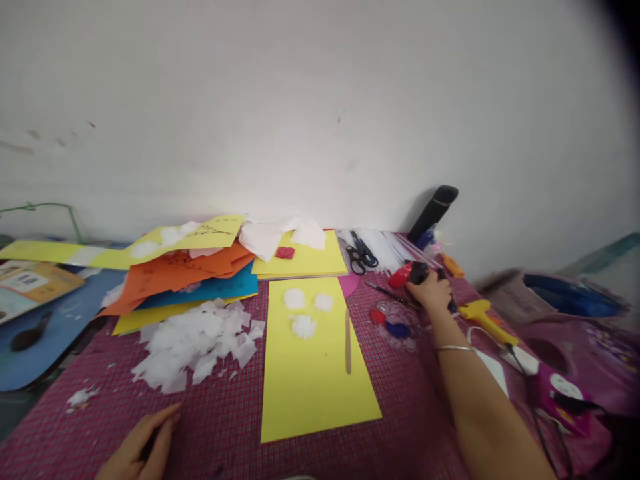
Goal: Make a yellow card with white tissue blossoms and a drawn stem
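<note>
My right hand [432, 292] reaches to the far right of the table, its fingers curled over a small black object [418, 272] whose kind I cannot make out. A red item [401, 275] touches it on the left. Near the front left edge, my left hand [146, 445] rests on the cloth, fingers stretched out and holding nothing. Beyond it lies a heap of torn white paper pieces [200, 343]. Between the hands is a yellow sheet [317, 383] bearing three white paper tufts [304, 327] and a flat wooden stick [348, 343].
A clear palette [403, 343] with red and blue paint sits near my right hand, beside a pen [385, 291]. Farther back are scissors [361, 257] and a black bottle [433, 213]. A yellow glue gun [487, 321] lies right; orange sheets [185, 273] are stacked left.
</note>
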`<state>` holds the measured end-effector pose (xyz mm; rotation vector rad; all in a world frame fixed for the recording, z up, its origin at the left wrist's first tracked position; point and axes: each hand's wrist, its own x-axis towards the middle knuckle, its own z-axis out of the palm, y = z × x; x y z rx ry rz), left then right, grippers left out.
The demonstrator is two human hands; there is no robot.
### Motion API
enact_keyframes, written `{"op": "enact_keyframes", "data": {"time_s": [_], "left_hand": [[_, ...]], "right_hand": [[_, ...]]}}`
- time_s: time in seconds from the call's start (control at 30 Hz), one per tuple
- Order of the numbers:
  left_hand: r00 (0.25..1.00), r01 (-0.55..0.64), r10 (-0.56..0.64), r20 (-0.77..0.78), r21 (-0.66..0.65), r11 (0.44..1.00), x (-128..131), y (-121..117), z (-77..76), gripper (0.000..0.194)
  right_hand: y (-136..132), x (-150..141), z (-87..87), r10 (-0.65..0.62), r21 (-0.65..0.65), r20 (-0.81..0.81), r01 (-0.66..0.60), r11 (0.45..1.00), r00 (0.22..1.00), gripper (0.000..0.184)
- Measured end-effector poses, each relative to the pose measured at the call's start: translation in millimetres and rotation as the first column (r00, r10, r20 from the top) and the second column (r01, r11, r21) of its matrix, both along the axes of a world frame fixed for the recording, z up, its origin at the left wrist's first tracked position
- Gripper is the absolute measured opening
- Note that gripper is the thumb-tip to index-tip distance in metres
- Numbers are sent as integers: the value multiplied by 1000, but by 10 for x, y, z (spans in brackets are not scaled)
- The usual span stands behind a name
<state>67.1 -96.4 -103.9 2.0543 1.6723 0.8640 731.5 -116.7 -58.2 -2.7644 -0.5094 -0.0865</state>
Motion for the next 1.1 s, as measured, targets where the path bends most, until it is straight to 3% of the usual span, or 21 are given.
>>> {"op": "enact_keyframes", "data": {"time_s": [0.23, 0.5, 0.63, 0.7, 0.77, 0.8, 0.9, 0.93, 1.0, 1.1], "left_hand": [[999, -9, 9, -52, -2, 1000, 48, -15, 54, 35], [997, 33, -34, -63, -17, 999, 20, 41, -10, 37], [995, 71, -71, -70, -8, 997, -11, 69, -46, 37], [993, 85, -83, -81, 16, 996, -25, 73, -58, 36], [990, 109, -104, -95, 48, 993, 4, 76, -21, 34], [987, 131, -125, -97, 61, 989, 51, 79, 30, 33], [961, 274, -269, -66, 94, 957, 378, 93, 327, 30], [935, 354, -351, -51, 104, 929, 550, 97, 455, 29], [835, 550, -548, -50, 130, 825, 958, 102, 694, 25], [605, 796, -783, -145, 128, 591, 1597, 93, 872, 26]], "right_hand": [[-21, 22, -22, 29, -20, 17, -28, 999, 999, 78], [-155, -151, 151, 82, -124, 4, -81, 989, 997, 75], [-267, -252, 307, 124, -3, 137, -125, 992, 983, 54], [-317, -371, 401, 203, 110, 210, -229, 967, 956, 45], [-350, -589, 475, 352, 217, 276, -414, 884, 895, 36], [-357, -739, 496, 438, 268, 309, -519, 812, 844, 30], [-331, -1305, 480, 685, 358, 358, -771, 526, 634, 20], [-305, -1503, 452, 735, 363, 353, -809, 463, 579, 19], [-230, -1856, 375, 801, 362, 313, -844, 396, 510, 19], [-94, -2182, 244, 847, 393, 243, -846, 360, 473, 19]]}}
